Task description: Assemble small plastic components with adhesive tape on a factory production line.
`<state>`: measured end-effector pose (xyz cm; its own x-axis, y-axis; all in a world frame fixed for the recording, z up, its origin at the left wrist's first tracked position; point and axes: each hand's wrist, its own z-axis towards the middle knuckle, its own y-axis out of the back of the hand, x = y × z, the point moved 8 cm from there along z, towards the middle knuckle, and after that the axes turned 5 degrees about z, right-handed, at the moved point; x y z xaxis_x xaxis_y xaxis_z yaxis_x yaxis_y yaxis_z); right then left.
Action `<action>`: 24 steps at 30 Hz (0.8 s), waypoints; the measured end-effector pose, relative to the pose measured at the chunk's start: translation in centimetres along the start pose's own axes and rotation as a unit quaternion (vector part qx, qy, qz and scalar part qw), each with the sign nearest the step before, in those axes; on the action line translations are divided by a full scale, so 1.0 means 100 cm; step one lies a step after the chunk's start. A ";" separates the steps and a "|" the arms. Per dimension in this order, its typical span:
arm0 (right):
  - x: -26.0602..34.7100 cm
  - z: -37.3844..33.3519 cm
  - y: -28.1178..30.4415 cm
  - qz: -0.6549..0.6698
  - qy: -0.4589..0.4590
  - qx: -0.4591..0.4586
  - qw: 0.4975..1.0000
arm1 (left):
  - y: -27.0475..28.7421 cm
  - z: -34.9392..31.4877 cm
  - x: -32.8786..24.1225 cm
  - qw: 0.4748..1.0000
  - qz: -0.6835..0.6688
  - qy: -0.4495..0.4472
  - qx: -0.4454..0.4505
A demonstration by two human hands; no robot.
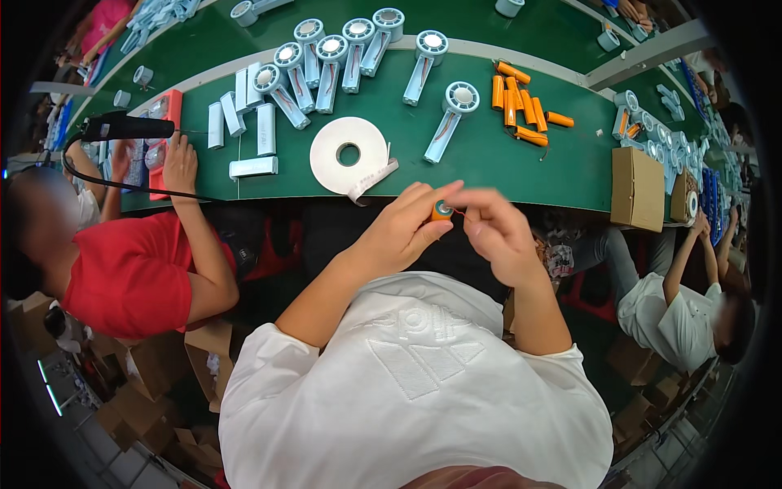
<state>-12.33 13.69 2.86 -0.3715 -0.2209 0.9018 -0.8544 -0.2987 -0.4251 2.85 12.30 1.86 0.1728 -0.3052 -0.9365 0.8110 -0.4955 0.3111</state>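
My left hand [401, 231] is closed round an orange cylindrical battery [441, 213], its greenish end turned up. From that end a thin red wire [459, 213] runs to my right hand [498, 236], whose fingers are bent in a pinch and partly smeared by motion. Both hands are just off the table's near edge. Beyond them lies a large roll of white tape [362, 140], with a loose strip hanging toward me. A light-blue handheld fan body [450, 122] with its handle laid open lies ahead, and several orange batteries [532, 110] are heaped right of it.
Several more fan bodies [331, 73] stretch across the green table [379, 108]. Light-blue handle covers [266, 129] lie at left, near a co-worker in red [134, 277] and a black tool with a cable [126, 126]. A cardboard box [638, 189] stands at right, near another person.
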 end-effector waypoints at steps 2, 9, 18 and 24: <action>0.017 -0.004 -0.015 -0.187 0.080 0.007 0.979 | -0.001 0.002 -0.003 1.000 -0.027 -0.010 0.002; 0.002 -0.013 -0.020 -0.378 0.201 -0.053 0.902 | -0.007 0.006 -0.004 1.000 0.014 -0.017 0.016; -0.063 -0.011 0.048 0.137 0.038 -0.129 0.981 | 0.116 -0.026 0.059 0.868 0.491 0.074 -0.024; -0.062 0.019 0.020 0.162 -0.007 -0.125 0.979 | 0.121 -0.025 0.053 0.897 0.435 0.031 -0.067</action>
<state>-11.10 12.69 -3.71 -0.6336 -0.2791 0.7215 -0.7558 0.0243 -0.6543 15.00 6.73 0.28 0.8007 -0.4813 -0.3567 0.4130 0.0122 0.9107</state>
